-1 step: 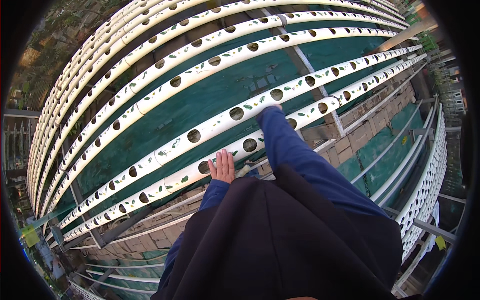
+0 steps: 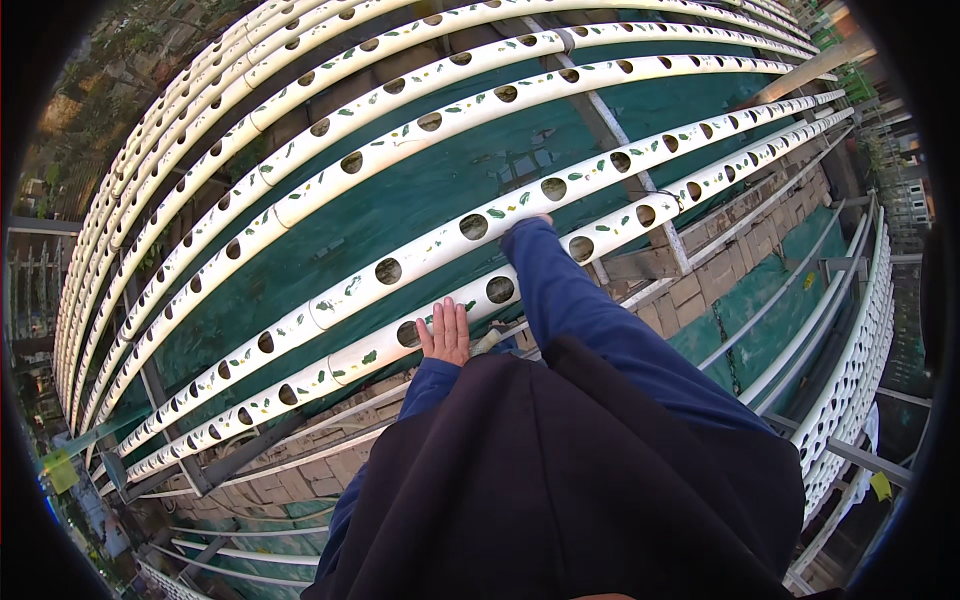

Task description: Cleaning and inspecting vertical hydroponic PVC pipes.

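Note:
My left hand [image 2: 447, 336] lies on the nearest white pipe [image 2: 384, 348], fingers stretched out, beside a round hole [image 2: 409, 334] in it. My right arm, in a blue sleeve [image 2: 556, 280], crosses over the same pipe toward the second white pipe [image 2: 430, 246]. Just a sliver of my right hand [image 2: 545, 219] shows past the cuff, close to the second pipe's near edge. The sleeve hides its fingers and anything they may hold. Both pipes carry rows of round holes and small green and yellow leaf-like marks.
More holed white pipes [image 2: 390, 152] run in parallel beyond, above a dark green sheet [image 2: 440, 190]. Grey metal supports [image 2: 608, 125] pass beneath them. Brick paving [image 2: 690, 295] and thin rails lie on my near side, with another holed rack [image 2: 850, 390] at the right.
My right forearm and cuff have shifted slightly left, uncovering more of the hole to the right of the sleeve. My left hand has stayed in place.

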